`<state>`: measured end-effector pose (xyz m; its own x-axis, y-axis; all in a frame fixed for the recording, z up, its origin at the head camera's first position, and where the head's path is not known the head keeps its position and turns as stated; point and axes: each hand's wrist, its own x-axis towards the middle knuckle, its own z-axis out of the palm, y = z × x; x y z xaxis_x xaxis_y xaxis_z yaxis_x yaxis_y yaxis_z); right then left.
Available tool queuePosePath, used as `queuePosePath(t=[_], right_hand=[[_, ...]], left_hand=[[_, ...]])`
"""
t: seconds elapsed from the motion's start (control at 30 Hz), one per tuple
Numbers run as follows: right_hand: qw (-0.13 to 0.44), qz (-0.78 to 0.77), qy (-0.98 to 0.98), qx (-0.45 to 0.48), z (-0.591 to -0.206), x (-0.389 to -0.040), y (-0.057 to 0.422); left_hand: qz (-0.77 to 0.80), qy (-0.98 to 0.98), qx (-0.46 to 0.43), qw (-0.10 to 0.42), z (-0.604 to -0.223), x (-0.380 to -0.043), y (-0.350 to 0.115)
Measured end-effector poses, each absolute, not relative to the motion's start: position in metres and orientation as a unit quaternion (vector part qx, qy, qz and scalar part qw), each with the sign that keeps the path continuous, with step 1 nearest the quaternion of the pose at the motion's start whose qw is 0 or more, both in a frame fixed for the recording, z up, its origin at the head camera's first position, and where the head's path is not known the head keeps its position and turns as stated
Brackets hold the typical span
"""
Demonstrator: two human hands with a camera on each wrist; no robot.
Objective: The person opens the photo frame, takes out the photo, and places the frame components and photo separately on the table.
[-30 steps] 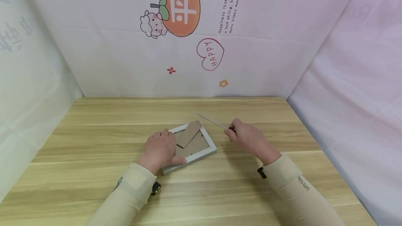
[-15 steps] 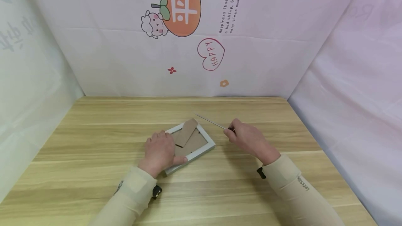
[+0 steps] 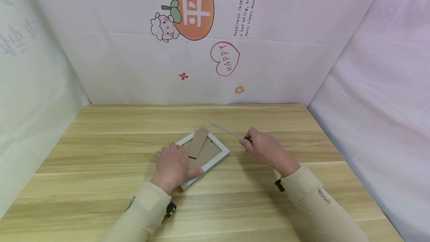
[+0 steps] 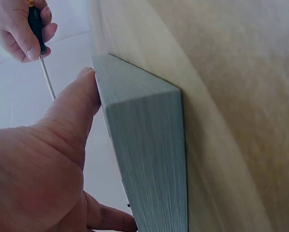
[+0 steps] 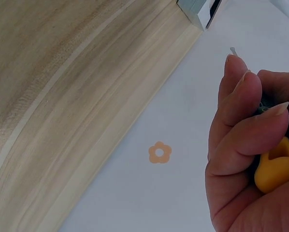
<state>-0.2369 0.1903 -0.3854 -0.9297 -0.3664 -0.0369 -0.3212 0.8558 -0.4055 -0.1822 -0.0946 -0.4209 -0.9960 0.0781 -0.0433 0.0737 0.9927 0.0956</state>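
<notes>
A grey-white picture frame (image 3: pixel 219 156) lies face down on the table, its brown backing board (image 3: pixel 209 154) and folded easel leg (image 3: pixel 199 142) uppermost. My left hand (image 3: pixel 172 166) grips its left end, the thumb along the near edge and the fingers over the far side; the palm hides that end. In the left wrist view, the thumb lies against the frame's corner (image 4: pixel 144 125). My right hand (image 3: pixel 267 149) holds a screwdriver (image 3: pixel 225 130) by its black-and-yellow handle (image 5: pixel 276 169). The shaft points left, its tip beyond the frame's far corner and apart from it.
The wood-grain table (image 3: pixel 262 204) ends at a white printed cloth (image 3: pixel 282 70) at the back. More white cloth hangs at the left (image 3: pixel 37 85) and right sides.
The frame has turned a little counterclockwise under my left hand, its near corner shifting right. My left hand has moved slightly with it. The right hand and screwdriver stay nearly still.
</notes>
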Motion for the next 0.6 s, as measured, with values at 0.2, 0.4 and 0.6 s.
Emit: queuePosePath(t=[0.2, 0.4, 0.6], right_hand=[[0.058, -0.2, 0.961, -0.18, -0.3857, -0.2371, 0.1911], [0.06, -0.2, 0.962, -0.174, -0.3862, -0.2369, 0.1914], [0.059, -0.198, 0.963, -0.176, -0.3862, -0.2366, 0.192]], left_hand=[[0.049, 0.998, 0.025, 0.022, -0.4221, -0.1801, -0.0902], [0.053, 0.998, 0.015, 0.041, -0.4195, -0.1787, -0.0889], [0.054, 0.996, 0.013, 0.071, -0.4137, -0.1772, -0.0897]])
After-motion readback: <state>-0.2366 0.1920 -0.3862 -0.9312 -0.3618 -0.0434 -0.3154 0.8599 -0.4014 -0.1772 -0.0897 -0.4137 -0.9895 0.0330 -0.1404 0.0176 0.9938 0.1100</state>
